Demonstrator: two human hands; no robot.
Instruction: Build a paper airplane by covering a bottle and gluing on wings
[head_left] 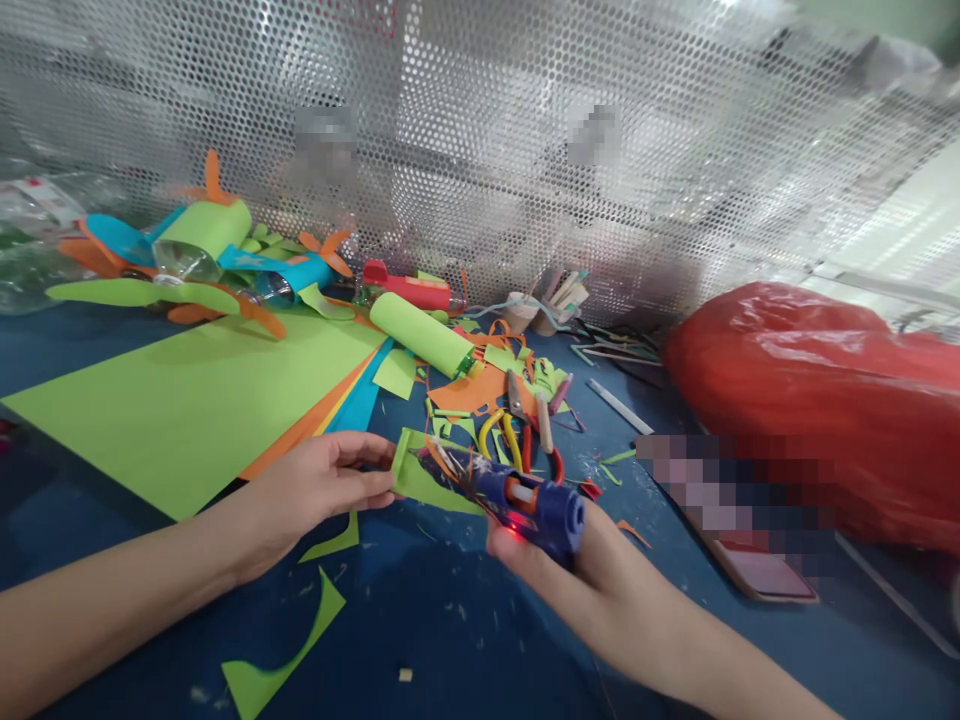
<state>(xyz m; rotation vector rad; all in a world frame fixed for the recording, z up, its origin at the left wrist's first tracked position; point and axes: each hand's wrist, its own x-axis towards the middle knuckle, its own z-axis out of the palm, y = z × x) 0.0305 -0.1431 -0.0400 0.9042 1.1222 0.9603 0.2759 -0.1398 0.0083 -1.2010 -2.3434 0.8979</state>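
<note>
My left hand (341, 475) pinches the left end of a small green paper piece (427, 485), whose edge is folded up. A blue hot glue gun (502, 492) is gripped in my right hand (570, 570), with a red light glowing on its side. Its nozzle points left, over the green piece near the folded edge; whether the tip touches the paper I cannot tell. Just beyond lie yellow-handled scissors (501, 432) and a red-handled pair (541, 455). A bottle wrapped in green paper (424, 335) rests behind them.
Large green paper sheets (202, 400) cover the left, over orange and blue ones. Behind them sit paper-trimmed bottles with propellers (202, 235). Cut scraps (292, 650) lie in front. At right are a phone (765, 570) and a red plastic bag (810, 390). A perforated metal screen (480, 130) stands behind.
</note>
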